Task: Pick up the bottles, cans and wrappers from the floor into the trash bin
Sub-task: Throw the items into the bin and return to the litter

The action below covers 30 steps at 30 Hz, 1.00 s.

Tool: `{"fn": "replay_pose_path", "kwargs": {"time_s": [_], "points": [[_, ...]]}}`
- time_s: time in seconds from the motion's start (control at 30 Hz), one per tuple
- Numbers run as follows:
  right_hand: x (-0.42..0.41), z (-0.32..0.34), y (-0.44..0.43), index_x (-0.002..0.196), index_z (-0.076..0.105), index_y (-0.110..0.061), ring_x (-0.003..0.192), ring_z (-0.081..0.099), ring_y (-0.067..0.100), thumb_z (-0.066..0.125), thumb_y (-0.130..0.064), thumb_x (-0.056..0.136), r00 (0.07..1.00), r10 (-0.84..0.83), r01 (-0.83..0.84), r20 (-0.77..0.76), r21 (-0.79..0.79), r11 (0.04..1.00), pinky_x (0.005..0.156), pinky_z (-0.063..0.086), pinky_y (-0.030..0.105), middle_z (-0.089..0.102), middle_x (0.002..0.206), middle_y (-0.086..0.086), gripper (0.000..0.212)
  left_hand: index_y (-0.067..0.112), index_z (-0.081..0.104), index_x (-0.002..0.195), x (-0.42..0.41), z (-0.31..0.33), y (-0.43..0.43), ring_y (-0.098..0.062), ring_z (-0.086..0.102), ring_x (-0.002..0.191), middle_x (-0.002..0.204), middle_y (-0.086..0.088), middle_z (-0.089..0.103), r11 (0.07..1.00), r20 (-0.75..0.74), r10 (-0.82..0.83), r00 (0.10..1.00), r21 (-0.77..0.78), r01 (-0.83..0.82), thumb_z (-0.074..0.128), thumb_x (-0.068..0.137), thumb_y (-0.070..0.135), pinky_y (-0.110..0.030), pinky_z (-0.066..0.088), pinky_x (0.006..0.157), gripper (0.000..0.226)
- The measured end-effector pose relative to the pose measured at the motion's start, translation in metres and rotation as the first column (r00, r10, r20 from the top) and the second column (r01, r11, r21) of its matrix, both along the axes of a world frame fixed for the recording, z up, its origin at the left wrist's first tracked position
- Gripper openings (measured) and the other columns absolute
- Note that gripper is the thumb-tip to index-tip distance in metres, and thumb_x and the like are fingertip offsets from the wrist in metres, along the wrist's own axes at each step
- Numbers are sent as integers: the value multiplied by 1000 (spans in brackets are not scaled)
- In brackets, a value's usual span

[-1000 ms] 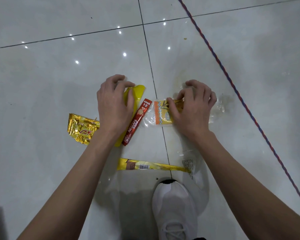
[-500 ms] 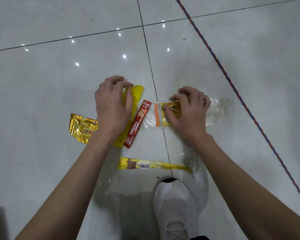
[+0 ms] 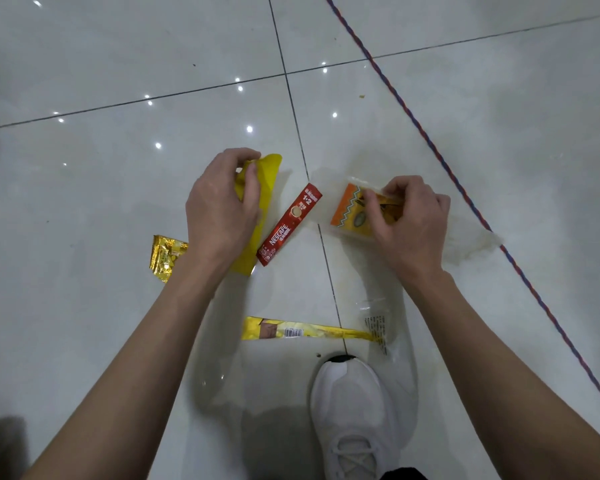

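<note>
Takes as landmark the red Nescafe sachet [image 3: 290, 225], flat and slanted on the pale tiled floor [image 3: 118, 202], touched by neither hand. Grips with the left hand [image 3: 222, 209] a yellow wrapper [image 3: 269, 178] just left of the sachet, fingers and thumb curled round its far end and bunching it, the wrapper's long body running down under the palm, close beside the sachet. Pinches with the right hand [image 3: 409, 223] an orange-and-clear wrapper [image 3: 349, 213] just right of the sachet, fingertips curled onto the printed orange panel, the crinkled clear end trailing out farther right from under the hand and reaching a red-and-blue cord [image 3: 460, 188] stretched slantwise across the tiles. Lifted or still flat on the floor: cannot tell for either wrapper. Farther left of the sachet, beyond the yellow wrapper and partly hidden by the left wrist: a crumpled gold foil wrapper [image 3: 167, 258], loose on the tile. Nearer the person than the sachet, well apart from it: a long gold stick wrapper [image 3: 302, 332] lying crosswise over a tile joint, right tip meeting a clear wrapper [image 3: 376, 323] with small black print. Nearer again than the sachet and a little to its right: one white shoe [image 3: 354, 410], toe close to the stick wrapper but apart from it.
</note>
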State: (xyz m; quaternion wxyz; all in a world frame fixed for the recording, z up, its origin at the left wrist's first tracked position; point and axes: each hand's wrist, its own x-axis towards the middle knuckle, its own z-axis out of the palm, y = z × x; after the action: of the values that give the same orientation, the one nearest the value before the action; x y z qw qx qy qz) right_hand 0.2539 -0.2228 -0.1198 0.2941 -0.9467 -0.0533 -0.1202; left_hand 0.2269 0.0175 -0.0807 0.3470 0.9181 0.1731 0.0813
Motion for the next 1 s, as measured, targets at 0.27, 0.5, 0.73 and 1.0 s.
{"fn": "replay_pose_path", "kwargs": {"time_s": [0.27,0.5,0.73,1.0], "points": [[12,91,-5,102,63,-6,81,62,25,64,-41,97,990,-102,97,99,56,994,88,38,38,67,93,7,36,20,67,114,3,81,13,-13,64,87,106,10,69,998,94,-56,994,11,55,52,100,26,-32,52,76,22],[-25,272,-2,104,61,-6,83,61,19,67,-40,95,988,-151,145,32,151,978,89,37,36,64,94,0,36,25,66,113,-29,255,-6,-12,62,86,100,20,63,997,32,-69,997,-39,70,52,100,26,-32,51,75,20],[-78,466,-18,110,61,-12,81,59,13,68,-40,93,967,-251,253,-39,237,938,90,34,32,58,89,-7,34,27,66,113,-62,438,-35,-12,62,88,101,20,63,989,5,-135,991,-59,135,53,100,26,-33,51,75,19],[-156,599,-79,113,61,-15,82,55,7,65,-44,96,887,-454,461,-87,245,853,92,35,30,58,89,-9,33,28,66,114,-90,570,-102,-9,63,91,104,20,65,947,3,-301,954,-116,299,55,99,25,-33,51,76,19]]}}
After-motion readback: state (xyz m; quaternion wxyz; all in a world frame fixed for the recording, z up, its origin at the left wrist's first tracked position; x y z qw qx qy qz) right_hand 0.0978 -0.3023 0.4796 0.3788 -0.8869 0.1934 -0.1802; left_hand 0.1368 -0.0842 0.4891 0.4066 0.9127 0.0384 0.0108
